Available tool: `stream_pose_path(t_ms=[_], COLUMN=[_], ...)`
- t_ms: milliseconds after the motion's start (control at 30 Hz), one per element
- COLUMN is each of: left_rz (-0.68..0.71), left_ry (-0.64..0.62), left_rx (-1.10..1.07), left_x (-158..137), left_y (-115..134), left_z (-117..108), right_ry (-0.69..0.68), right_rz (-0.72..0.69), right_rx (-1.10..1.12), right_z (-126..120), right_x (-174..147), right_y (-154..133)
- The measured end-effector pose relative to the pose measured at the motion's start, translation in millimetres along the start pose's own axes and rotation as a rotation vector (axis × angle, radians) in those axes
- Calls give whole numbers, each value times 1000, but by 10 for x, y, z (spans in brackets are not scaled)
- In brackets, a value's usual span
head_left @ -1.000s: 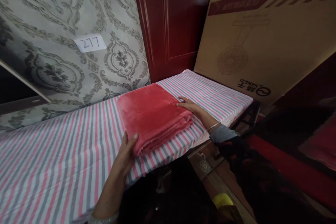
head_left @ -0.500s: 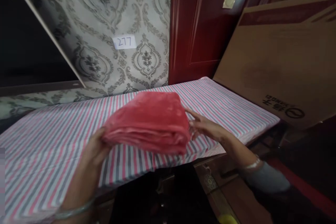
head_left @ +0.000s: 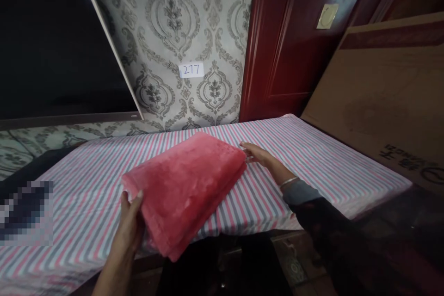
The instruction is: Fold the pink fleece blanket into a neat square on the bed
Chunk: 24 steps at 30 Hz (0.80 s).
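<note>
Red blanket [head_left: 189,182] appears fully folded, but sits askew over the striped sheet [head_left: 277,194], near corner past its edge. Left hand [head_left: 129,222] half-curled at its left side, firmness unclear; right hand [head_left: 259,155] loosely open by its right corner.

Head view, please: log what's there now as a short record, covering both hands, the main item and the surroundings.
Main item: red blanket, folded, on the striped sheet
Left hand: at the blanket's left edge, grip partly hidden
Right hand: at the blanket's right corner, grip unclear
Behind: patterned wall bearing a white paper marked 277
Far left: dark screen
Far right: cardboard box
</note>
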<state>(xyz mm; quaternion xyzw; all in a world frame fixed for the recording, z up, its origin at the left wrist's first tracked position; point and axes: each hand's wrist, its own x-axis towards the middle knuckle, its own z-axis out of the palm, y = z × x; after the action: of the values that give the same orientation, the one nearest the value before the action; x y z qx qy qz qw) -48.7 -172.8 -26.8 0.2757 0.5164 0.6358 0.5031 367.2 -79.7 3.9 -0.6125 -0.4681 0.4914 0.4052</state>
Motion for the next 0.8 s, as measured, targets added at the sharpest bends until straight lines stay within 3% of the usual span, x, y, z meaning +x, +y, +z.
stream_pose_path(t_ms=[167, 300, 467, 600, 700, 800], left_rz=[116, 183, 207, 326, 290, 37], left_ry=[1, -53, -100, -308, -472, -484], left_rx=[117, 126, 254, 239, 200, 278], left_x=[-152, -81, 248, 515, 684, 778], left_y=[-77, 60, 730, 1268, 1267, 932], left_z=[21, 99, 438, 850, 1046, 1047], right_ry=[-210, -286, -183, 29, 84, -75], right_rz=[-35, -68, -260, -522, -535, -343], right_rx=[14, 53, 146, 191, 265, 344], right_z=[370, 516, 349, 41, -65, -56], right_x=[221, 225, -51, -578, -952, -1137], right_y=[-200, -345, -664, -865, -663, -107])
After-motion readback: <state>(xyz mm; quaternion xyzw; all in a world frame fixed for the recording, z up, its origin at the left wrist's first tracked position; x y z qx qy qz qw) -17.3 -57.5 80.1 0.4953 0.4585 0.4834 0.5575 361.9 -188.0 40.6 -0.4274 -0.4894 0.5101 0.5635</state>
